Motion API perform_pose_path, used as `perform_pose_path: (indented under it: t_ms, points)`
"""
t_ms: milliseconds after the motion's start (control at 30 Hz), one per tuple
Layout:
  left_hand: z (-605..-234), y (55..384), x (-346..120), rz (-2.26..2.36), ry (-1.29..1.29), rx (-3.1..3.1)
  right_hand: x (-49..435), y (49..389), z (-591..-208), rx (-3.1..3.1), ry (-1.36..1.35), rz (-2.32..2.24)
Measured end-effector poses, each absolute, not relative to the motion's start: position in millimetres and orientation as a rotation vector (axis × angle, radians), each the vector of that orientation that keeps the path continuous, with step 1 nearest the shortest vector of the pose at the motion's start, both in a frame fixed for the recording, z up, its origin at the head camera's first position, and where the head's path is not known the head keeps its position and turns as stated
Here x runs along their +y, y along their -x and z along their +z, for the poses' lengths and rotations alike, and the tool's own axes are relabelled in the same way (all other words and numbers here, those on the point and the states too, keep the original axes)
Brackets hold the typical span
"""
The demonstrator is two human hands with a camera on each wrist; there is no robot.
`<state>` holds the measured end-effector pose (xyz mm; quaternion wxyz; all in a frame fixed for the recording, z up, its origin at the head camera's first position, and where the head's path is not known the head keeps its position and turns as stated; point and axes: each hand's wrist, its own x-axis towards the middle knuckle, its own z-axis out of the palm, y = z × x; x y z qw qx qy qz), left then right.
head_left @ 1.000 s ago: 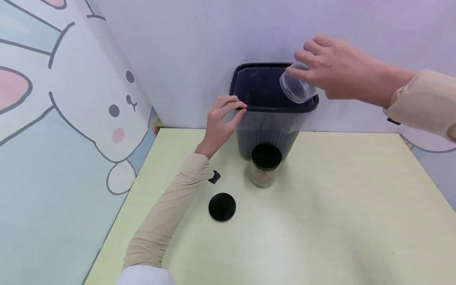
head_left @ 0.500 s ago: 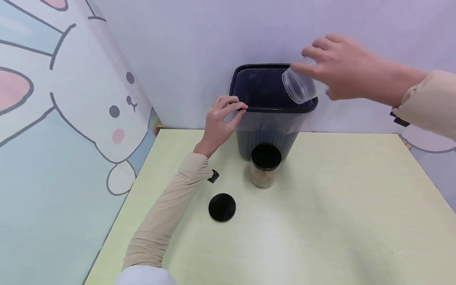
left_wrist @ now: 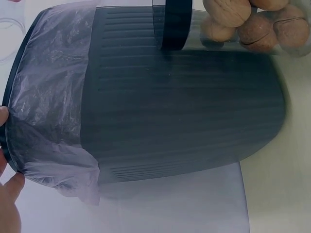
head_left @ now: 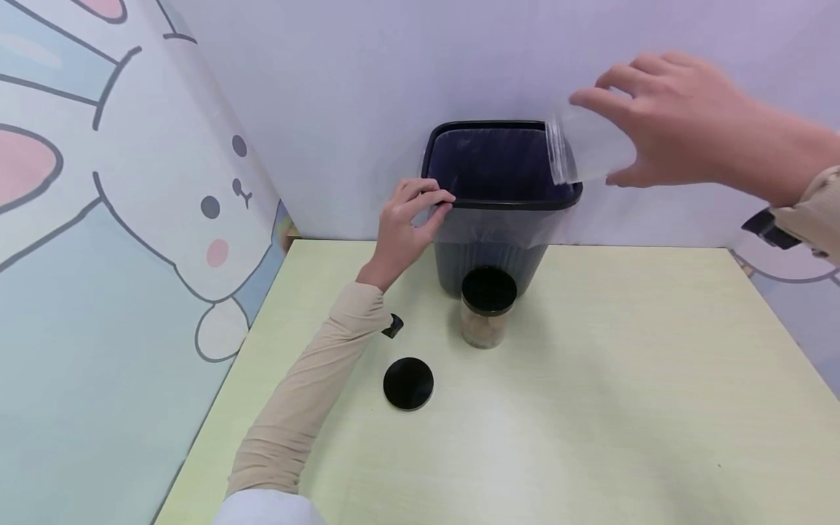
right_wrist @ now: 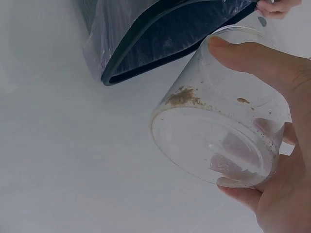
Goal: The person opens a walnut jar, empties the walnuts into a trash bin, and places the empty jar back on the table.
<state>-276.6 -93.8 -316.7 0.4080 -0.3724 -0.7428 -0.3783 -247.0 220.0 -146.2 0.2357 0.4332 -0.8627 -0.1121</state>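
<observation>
My right hand (head_left: 682,120) grips a clear, lidless jar (head_left: 590,142), tilted with its mouth toward the dark trash bin (head_left: 488,251). Brown crumbs cling inside the jar (right_wrist: 214,111) near its base in the right wrist view. With thumb and fingers my left hand (head_left: 410,222) pinches the bin's near-left rim, where a clear plastic bag (left_wrist: 53,97) folds over the edge. In front of the bin stands a second jar (head_left: 484,328) with a black lid; the left wrist view shows walnuts (left_wrist: 257,31) inside it. A loose black lid (head_left: 408,384) lies flat on the table.
The pale yellow table (head_left: 590,408) meets a white wall (head_left: 328,109) behind the bin. A rabbit drawing (head_left: 177,168) covers the left wall. A small black piece (head_left: 393,326) shows beside the left sleeve.
My right hand has moved right with the jar, whose mouth has swung from facing down-left to facing more to the left. My left hand stays on the rim.
</observation>
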Motion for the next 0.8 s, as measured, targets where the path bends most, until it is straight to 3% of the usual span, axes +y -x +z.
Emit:
perform_pose_path:
  t_ms: [800]
  points:
    - [-315,282,-96,-1.029,0.935,-1.864,221,222,-151,-2.447,-1.055,0.000]
